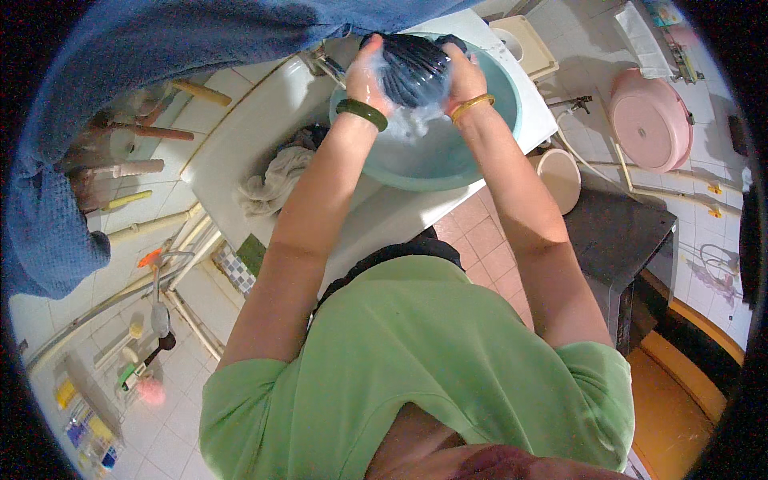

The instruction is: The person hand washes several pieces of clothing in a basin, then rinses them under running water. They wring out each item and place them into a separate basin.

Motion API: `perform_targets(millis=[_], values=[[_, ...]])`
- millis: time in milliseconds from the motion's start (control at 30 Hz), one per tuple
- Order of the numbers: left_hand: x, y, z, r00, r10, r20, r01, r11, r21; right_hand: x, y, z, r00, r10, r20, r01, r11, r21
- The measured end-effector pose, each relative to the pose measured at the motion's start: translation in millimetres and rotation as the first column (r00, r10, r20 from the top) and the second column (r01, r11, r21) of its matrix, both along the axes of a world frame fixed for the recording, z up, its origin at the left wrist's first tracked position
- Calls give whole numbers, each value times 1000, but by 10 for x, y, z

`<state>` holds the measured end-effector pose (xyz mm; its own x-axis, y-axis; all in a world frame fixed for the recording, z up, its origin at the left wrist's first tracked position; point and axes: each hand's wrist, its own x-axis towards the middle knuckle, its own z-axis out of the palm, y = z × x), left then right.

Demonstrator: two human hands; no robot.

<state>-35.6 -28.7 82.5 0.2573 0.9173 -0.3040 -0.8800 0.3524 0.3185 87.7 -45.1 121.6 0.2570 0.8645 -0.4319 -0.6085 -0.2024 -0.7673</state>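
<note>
A wet black cloth (414, 69) is stretched between my two hands, dripping sudsy water over a light-blue plastic basin (414, 180). My left hand (367, 81), with a dark green bangle at the wrist, grips one side of the cloth. Its other side is held by my right hand (467, 78), which has a gold bracelet at the wrist. Cloudy water with foam lies in the basin beneath. The basin rests across the rim of a white bathtub (225, 138). Inside the tub, left of the basin, lies a crumpled whitish cloth (276, 180) beside darker fabric.
Blue fabric (198, 42) hangs at the upper left. A metal faucet (330, 66) stands close behind my left hand. To the right are a beige bucket (558, 180), a black table (618, 234) and a pink basin (651, 120) against the tiled wall.
</note>
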Motion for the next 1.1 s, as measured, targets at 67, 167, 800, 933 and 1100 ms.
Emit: perform_targets(millis=[67, 167, 800, 933, 1100], values=[[40, 55, -87, 999, -34, -1, 34, 999, -34, 69, 44, -56, 973, 60, 221, -89, 989, 122], [48, 157, -180, 978, -208, 33, 204, 975, 87, 153, 45, -29, 798, 109, 593, -292, 930, 222], [-821, 62, 178, 198, 310, -930, 205, 915, 349, 388, -253, 124, 68, 218, 974, -834, 548, -64], [-790, 54, 11, 188, 323, -928, 226, 905, 361, 795, -220, 182, 208, 183, 961, -714, 700, 22], [-921, 252, -145, 323, 206, -924, 224, 932, 286, 1491, -232, 91, 329, 103, 939, -485, 871, 74]])
